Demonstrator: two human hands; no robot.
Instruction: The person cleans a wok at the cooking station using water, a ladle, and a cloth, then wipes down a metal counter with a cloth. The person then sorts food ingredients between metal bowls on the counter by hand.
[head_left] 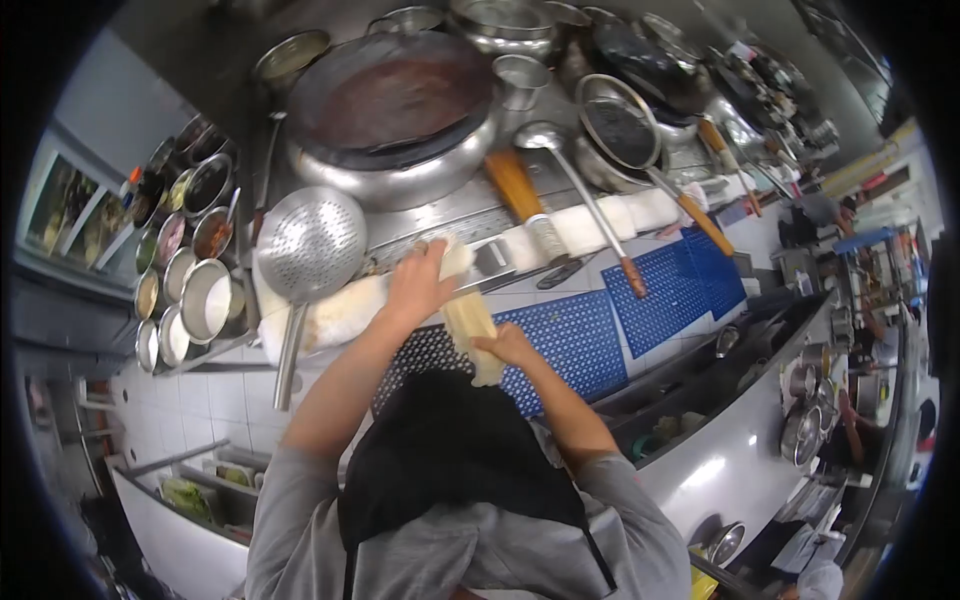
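Observation:
A pale yellowish cloth hangs over the front edge of the steel stove counter. My left hand presses on its upper end at the counter edge, fingers bent over it. Lower down, my right hand grips the cloth's side near my apron. Left of my left hand lies a perforated skimmer on a rolled white towel. To the right are a bamboo brush and a ladle with its handle over the edge.
A large dark wok stands behind my hands. Seasoning bowls crowd the left side. A strainer rests on pots at the right. Blue mats cover the floor below. People work at the far right.

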